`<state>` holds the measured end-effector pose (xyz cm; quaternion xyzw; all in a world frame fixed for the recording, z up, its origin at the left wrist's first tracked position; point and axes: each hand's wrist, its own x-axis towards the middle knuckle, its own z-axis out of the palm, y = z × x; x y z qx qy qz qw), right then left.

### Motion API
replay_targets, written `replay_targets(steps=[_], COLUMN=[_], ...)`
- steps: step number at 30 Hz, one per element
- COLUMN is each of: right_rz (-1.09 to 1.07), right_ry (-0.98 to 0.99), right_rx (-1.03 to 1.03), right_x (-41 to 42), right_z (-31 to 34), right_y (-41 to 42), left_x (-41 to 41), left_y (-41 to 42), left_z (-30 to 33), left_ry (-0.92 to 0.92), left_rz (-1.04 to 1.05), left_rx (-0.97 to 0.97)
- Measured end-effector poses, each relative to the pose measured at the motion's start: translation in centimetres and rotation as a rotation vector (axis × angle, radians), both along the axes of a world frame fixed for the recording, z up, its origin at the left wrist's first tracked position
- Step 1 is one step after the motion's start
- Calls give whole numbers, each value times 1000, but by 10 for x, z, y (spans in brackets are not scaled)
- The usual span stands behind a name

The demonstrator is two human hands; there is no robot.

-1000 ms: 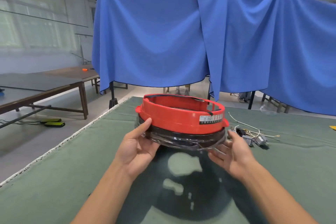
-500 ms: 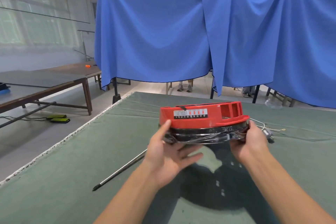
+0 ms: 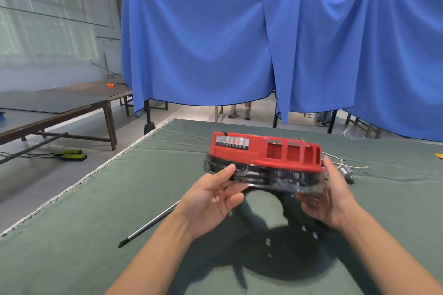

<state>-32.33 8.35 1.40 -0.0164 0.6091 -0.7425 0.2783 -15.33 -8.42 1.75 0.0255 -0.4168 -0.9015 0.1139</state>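
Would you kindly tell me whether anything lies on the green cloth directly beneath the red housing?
Nothing visible does: only its shadow falls on the green cloth beneath the red housing. The thin rod lies to the left, the wires beyond the right hand, both clear of that spot.

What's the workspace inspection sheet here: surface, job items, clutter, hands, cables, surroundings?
Surface: green felt table, dark shadow under the hands.
Job's things: red round housing with black film-wrapped base and white label, held off the felt.
Clutter: thin metal rod lying left of the hands; yellow item at the right edge.
Hands: left hand thumb on the base, fingers underneath; right hand grips the right side, blurred.
Cables: white wires with small connector behind the right hand; black floor cables by yellow-green pedals.
Surroundings: blue drapes, wooden tables at left, shoes below the drape.
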Motion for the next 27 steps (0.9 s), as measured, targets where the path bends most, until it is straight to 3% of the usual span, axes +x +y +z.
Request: replay_targets(steps=[3,5,8,11,13,17,19,21,24,27], right_rz=[86,55,18,-25,-35,-73,-75,-61,-35,-18], right_ry=[-106,-114,-117,-95,-21,64,76,93,59,6], right_rx=[-4,26,13,-96,-124,-89,-40,18,55,-16], right_x=[-4,-8,-8,-8,-5,-5,-5,-7,-14,-21], right_z=[1,1,3,-3,-8,-15,-16,-17,-14,-12], right_y=[13,18,17,7,-3,-10,-8,-6,-1,7], left_x=[2,-1,-9,-19,-23,-22,-19,-16,-18,-19], left_y=[-12,-17,-19,-15,-7,15,23,29,31,29], left_z=[-10,-15,-16,-18,-19,-23,-22,-20,-20,-18], left_ry=[-18,-75,-199,-312,-394,-493,-430,-248,-73,53], left_rz=[-139,-121,60,395,632,849,948,1013,926,861], left_rx=[-112,-126,-168,-284,-478,-1135,-1228,-1264,-1404,-1368])
